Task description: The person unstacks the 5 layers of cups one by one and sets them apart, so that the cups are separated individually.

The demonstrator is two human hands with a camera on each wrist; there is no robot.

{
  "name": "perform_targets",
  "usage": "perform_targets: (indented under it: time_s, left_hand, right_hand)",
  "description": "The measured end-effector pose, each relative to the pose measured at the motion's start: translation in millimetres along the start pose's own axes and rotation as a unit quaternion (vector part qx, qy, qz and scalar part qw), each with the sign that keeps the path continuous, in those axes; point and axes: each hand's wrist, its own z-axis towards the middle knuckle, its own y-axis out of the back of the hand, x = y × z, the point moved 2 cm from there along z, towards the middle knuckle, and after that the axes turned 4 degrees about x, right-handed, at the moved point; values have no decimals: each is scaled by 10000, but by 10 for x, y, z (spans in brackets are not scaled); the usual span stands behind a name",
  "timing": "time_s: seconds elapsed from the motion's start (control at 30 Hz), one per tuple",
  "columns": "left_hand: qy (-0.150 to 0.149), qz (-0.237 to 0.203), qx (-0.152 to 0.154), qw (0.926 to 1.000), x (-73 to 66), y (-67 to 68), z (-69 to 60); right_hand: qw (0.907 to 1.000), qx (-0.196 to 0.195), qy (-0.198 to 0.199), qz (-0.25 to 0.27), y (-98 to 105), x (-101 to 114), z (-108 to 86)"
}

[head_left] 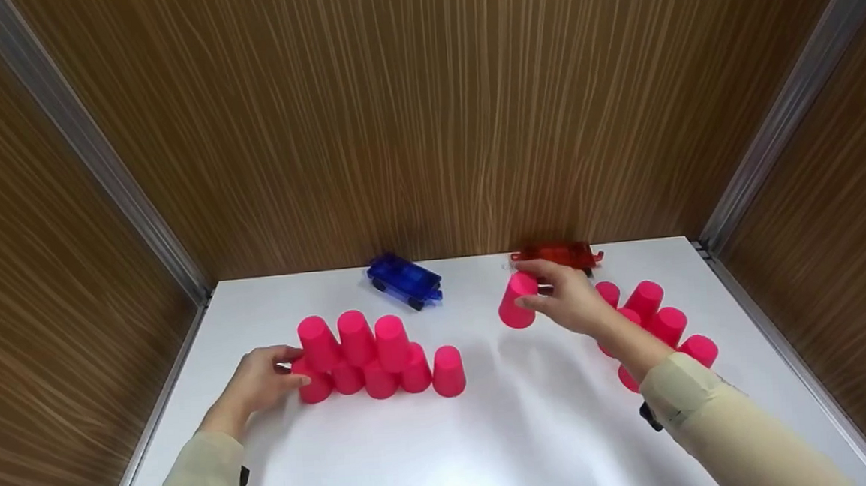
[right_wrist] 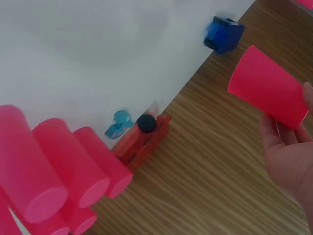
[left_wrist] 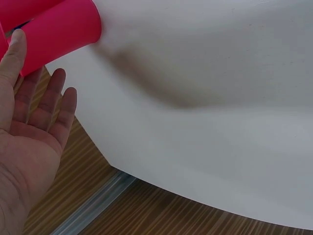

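Several pink cups stand upside down in a row on the white table. Three more rest on top, among them an upper cup (head_left: 357,336). At the row's left end my left hand (head_left: 264,377) holds the bottom cup (head_left: 314,385) between thumb and forefinger; the other fingers lie loosely extended in the left wrist view. The bottom row's rightmost cup (head_left: 448,372) has nothing on it. My right hand (head_left: 568,295) pinches another upside-down pink cup (head_left: 518,302) in the air, right of the row. In the right wrist view that cup (right_wrist: 269,88) sits between thumb and fingers.
Partly behind my right forearm stands a second stack of pink cups (head_left: 667,325). A blue toy wagon (head_left: 405,278) and a red one (head_left: 558,254) sit near the wood-grained back wall (head_left: 426,123). A small light-blue object (right_wrist: 120,124) lies beside the red wagon.
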Motion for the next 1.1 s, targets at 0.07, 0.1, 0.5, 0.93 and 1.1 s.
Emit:
perform_targets:
  time_s: [0.07, 0.1, 0.5, 0.93, 1.1]
  left_hand:
    - [38, -7, 15, 10000, 0, -1, -2]
    - [42, -8, 18, 10000, -1, 1, -1]
    - [14, -20, 37, 10000, -10, 17, -4]
    - [18, -79, -51, 10000, 40, -6, -35]
    - [-85, -108, -55, 9999, 14, -5, -14]
  right_hand:
    - [10000, 14, -81, 12, 49, -65, -2]
    - [9999, 14, -119, 17, 73, -97, -3]
    - [9981, 32, -616, 22, 337, -479, -21]
    - [9940, 479, -895, -406, 398, -696, 185]
    - [9920, 539, -975, -600, 417, -783, 255]
